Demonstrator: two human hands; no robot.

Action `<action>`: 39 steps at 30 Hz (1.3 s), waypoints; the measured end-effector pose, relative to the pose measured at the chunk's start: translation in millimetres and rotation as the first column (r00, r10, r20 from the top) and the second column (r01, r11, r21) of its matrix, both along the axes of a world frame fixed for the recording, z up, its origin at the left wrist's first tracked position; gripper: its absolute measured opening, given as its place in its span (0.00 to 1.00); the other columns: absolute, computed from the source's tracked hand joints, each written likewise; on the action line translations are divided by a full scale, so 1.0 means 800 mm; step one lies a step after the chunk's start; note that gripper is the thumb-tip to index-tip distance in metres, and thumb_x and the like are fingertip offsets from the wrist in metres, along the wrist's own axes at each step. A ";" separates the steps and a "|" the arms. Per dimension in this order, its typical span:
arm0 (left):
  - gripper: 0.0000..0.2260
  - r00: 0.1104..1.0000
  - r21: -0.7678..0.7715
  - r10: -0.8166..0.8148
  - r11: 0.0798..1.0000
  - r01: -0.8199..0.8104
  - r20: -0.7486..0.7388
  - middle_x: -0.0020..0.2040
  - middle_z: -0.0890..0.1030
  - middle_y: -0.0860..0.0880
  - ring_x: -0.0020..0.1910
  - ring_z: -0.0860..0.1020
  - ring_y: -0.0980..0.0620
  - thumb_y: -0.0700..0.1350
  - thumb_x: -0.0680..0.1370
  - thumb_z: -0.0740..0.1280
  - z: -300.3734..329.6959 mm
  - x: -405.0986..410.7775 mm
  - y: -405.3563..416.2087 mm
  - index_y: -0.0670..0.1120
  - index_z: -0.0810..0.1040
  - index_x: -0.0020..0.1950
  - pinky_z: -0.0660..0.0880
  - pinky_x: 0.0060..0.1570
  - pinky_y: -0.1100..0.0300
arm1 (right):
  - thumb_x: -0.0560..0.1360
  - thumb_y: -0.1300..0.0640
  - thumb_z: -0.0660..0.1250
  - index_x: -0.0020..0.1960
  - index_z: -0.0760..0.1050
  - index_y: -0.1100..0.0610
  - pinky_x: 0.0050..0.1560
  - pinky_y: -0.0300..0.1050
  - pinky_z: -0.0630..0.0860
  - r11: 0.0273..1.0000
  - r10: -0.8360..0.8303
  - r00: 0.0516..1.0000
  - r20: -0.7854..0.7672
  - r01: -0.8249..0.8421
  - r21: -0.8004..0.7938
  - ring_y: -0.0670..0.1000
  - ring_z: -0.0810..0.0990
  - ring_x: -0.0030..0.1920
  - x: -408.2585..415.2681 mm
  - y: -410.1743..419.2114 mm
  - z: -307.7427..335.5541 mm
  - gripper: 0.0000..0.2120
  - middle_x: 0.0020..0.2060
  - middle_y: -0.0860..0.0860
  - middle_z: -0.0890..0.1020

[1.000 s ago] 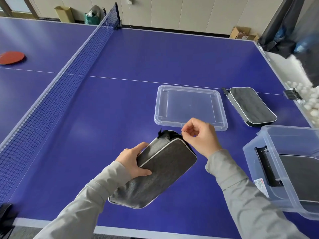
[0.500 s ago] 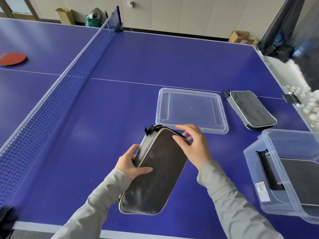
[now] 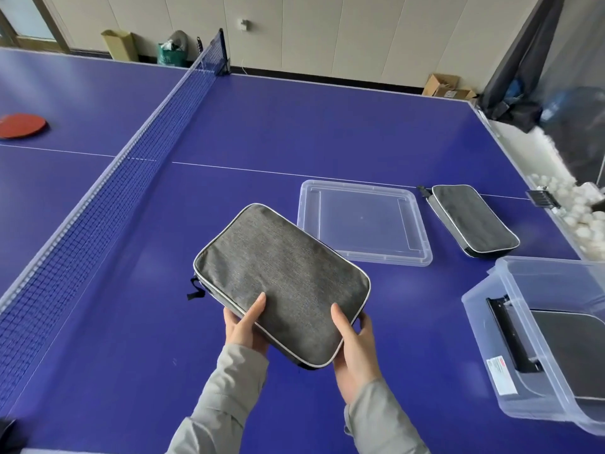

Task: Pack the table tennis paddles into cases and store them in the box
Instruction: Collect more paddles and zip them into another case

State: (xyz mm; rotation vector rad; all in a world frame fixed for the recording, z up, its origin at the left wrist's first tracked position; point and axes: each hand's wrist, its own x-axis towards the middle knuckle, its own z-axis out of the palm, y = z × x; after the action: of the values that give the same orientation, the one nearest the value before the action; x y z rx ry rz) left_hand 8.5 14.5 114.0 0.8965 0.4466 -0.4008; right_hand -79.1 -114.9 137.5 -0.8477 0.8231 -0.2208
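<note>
I hold a grey zipped paddle case (image 3: 281, 280) with white piping above the blue table, flat side up. My left hand (image 3: 244, 326) grips its near left edge, thumb on top. My right hand (image 3: 355, 348) grips its near right corner, thumb on top. A second grey case (image 3: 474, 221) lies on the table at the right. The clear plastic box (image 3: 484, 322) stands at the right edge with a dark case (image 3: 569, 348) inside it. Its clear lid (image 3: 363, 221) lies flat behind the held case. A red paddle (image 3: 21, 125) lies beyond the net at far left.
The net (image 3: 108, 198) runs diagonally across the table on the left. A tray of several white balls (image 3: 576, 211) hangs off the table's right edge. Cardboard boxes (image 3: 447, 88) and a green bag (image 3: 170, 54) stand by the far wall.
The case has been turned and lifted, its zipper end now at the left. Both hands have shifted to its near edge; the right hand left the zipper pull.
</note>
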 end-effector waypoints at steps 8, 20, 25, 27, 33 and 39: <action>0.13 0.971 0.011 -0.240 0.971 0.240 0.007 0.44 0.82 0.48 0.40 0.82 0.49 0.49 0.67 0.68 -0.006 0.004 0.034 0.52 0.76 0.51 0.80 0.37 0.54 | 0.70 0.58 0.73 0.60 0.72 0.51 0.53 0.53 0.79 0.996 -0.031 0.999 0.017 0.033 -0.089 0.53 0.84 0.49 0.002 -0.030 0.022 0.21 0.48 0.52 0.86; 0.45 0.793 0.365 -0.603 0.760 0.537 0.089 0.52 0.82 0.46 0.49 0.81 0.44 0.53 0.51 0.81 0.025 0.094 0.077 0.51 0.71 0.67 0.76 0.49 0.51 | 0.62 0.51 0.74 0.62 0.72 0.52 0.44 0.51 0.81 0.965 0.110 0.994 -0.016 -0.110 -0.236 0.55 0.84 0.51 -0.038 -0.089 0.047 0.29 0.52 0.53 0.84; 0.43 0.756 0.440 -0.645 0.714 0.544 0.111 0.50 0.84 0.49 0.51 0.81 0.47 0.50 0.49 0.79 0.020 0.076 0.045 0.52 0.72 0.64 0.76 0.51 0.53 | 0.65 0.46 0.74 0.58 0.74 0.43 0.42 0.45 0.80 0.917 -0.022 0.995 -0.099 -0.019 -0.398 0.48 0.84 0.48 -0.062 -0.103 0.054 0.22 0.47 0.48 0.85; 0.42 0.753 0.410 -0.647 0.722 0.557 0.117 0.51 0.84 0.49 0.52 0.81 0.47 0.48 0.49 0.79 0.019 0.063 0.031 0.53 0.73 0.63 0.76 0.51 0.53 | 0.69 0.47 0.72 0.55 0.75 0.39 0.48 0.46 0.79 0.875 -0.080 0.989 -0.126 0.009 -0.485 0.46 0.83 0.49 -0.074 -0.111 0.055 0.15 0.47 0.46 0.85; 0.33 0.740 0.368 -0.656 0.732 0.573 0.152 0.50 0.85 0.48 0.49 0.82 0.47 0.42 0.56 0.79 0.032 0.030 -0.013 0.55 0.76 0.59 0.77 0.45 0.55 | 0.69 0.46 0.71 0.59 0.74 0.39 0.56 0.42 0.74 0.834 0.003 0.993 -0.115 -0.066 -0.548 0.42 0.80 0.56 -0.129 -0.144 0.076 0.19 0.53 0.41 0.83; 0.32 0.723 0.370 -0.663 0.733 0.572 0.195 0.49 0.85 0.48 0.49 0.82 0.46 0.35 0.62 0.78 0.049 -0.019 -0.068 0.52 0.74 0.62 0.78 0.44 0.57 | 0.70 0.58 0.74 0.61 0.76 0.47 0.50 0.35 0.78 0.781 -0.082 0.995 -0.057 0.029 -0.624 0.44 0.81 0.54 -0.190 -0.191 0.088 0.21 0.52 0.44 0.83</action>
State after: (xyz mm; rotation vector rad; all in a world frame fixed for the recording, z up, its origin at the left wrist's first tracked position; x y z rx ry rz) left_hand -6.4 -40.0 153.5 1.3754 -0.1284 -0.8154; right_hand -230.9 -268.0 207.8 -1.4687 0.8620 -0.5358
